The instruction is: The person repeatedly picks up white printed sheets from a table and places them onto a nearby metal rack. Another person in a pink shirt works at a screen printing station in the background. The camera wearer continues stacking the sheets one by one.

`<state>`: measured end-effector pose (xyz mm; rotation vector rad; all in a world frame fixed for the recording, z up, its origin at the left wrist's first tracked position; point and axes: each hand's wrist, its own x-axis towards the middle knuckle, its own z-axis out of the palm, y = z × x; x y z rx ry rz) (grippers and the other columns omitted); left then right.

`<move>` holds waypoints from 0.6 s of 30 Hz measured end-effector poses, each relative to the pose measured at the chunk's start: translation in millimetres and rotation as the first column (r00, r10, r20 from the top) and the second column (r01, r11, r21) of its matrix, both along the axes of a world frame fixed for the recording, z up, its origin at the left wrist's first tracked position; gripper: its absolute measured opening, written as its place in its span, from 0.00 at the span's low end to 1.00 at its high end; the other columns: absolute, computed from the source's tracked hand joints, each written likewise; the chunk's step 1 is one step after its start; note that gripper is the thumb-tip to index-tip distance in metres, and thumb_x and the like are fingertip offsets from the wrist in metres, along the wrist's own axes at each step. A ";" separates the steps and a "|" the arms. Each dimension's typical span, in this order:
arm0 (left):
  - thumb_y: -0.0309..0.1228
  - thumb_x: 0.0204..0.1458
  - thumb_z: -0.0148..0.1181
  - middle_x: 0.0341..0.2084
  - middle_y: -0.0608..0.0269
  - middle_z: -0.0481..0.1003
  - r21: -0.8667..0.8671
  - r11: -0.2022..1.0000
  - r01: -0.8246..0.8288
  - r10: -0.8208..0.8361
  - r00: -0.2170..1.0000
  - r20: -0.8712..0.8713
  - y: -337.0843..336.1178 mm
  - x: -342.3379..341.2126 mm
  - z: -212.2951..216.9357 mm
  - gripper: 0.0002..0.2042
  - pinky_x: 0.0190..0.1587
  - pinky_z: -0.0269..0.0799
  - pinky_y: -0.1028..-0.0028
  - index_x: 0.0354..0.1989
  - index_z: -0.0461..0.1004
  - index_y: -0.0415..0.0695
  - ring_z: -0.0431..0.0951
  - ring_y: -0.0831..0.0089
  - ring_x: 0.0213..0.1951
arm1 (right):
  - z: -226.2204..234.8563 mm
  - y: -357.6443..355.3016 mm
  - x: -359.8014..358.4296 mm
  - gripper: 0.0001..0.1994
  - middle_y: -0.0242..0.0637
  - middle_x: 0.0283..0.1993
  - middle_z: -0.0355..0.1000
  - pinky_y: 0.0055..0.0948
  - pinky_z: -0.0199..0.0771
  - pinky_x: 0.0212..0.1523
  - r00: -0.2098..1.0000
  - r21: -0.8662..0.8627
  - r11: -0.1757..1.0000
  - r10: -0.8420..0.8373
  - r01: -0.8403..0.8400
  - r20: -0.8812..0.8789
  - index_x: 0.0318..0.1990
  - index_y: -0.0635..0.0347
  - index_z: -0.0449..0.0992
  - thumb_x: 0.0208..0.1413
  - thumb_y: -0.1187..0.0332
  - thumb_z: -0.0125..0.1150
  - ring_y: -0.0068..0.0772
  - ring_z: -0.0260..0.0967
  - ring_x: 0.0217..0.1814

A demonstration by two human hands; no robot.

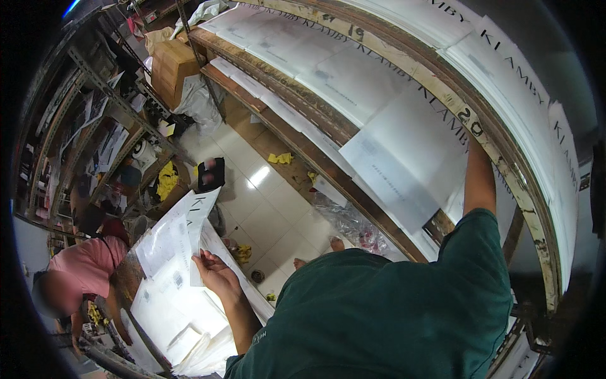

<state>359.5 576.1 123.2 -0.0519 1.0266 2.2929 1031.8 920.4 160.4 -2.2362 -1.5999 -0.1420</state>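
My left hand (218, 275) is closed, pinching the edge of a thin white printed sheet (197, 221) between thumb and fingers. That sheet stands partly raised and curled above a stack of similar white sheets (183, 303) at the lower left. Over to the right, my right forearm (480, 180) reaches up into a shelf, and the hand itself is hidden behind the shelf's edge beam (442, 95). Below that beam, piles of white printed sheets (353, 82) cover the shelf level. One loose translucent sheet (391, 180) hangs over the shelf's front edge near my right arm.
Another person in a pink shirt (88, 268) bends down at the far left. A cardboard box (173, 72) stands at the back. Crumpled clear plastic (356, 227) and yellow scraps (281, 158) lie on the floor. Metal racks (107, 88) line the left side.
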 end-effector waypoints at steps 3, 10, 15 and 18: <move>0.35 0.55 0.47 0.28 0.63 0.70 0.002 0.999 0.044 -0.044 0.999 -0.011 5.5 15.4 17.2 0.11 0.31 0.69 0.86 0.33 0.67 0.38 0.69 0.81 0.29 | -18.7 12.8 18.7 0.11 0.39 0.39 0.68 0.28 0.61 0.46 1.000 -0.052 0.998 -0.017 0.017 0.010 0.39 0.58 0.69 0.49 0.65 0.49 0.30 0.64 0.43; 0.32 0.55 0.47 0.27 0.61 0.71 0.000 0.990 0.139 -0.139 0.990 -0.006 4.2 25.9 19.6 0.09 0.31 0.70 0.85 0.33 0.67 0.37 0.71 0.79 0.29 | -39.6 29.1 30.8 0.14 0.39 0.43 0.65 0.31 0.59 0.48 1.000 -0.098 0.995 0.017 -0.019 -0.015 0.42 0.57 0.66 0.49 0.61 0.48 0.32 0.61 0.47; 0.31 0.55 0.47 0.27 0.61 0.71 -0.008 0.989 0.149 -0.149 0.989 -0.004 6.8 36.8 22.9 0.09 0.32 0.70 0.85 0.33 0.67 0.37 0.71 0.79 0.29 | -46.8 27.9 28.5 0.17 0.39 0.46 0.63 0.32 0.57 0.50 0.999 -0.112 0.993 0.046 -0.048 -0.021 0.45 0.55 0.65 0.50 0.59 0.47 0.33 0.60 0.49; 0.31 0.55 0.46 0.27 0.60 0.71 0.000 0.990 0.143 -0.143 0.990 -0.001 11.8 46.5 27.7 0.09 0.31 0.71 0.85 0.33 0.67 0.36 0.72 0.78 0.29 | -45.6 29.8 26.3 0.18 0.39 0.48 0.62 0.33 0.56 0.51 0.997 -0.113 0.991 0.066 -0.070 -0.036 0.47 0.55 0.64 0.50 0.57 0.47 0.34 0.59 0.51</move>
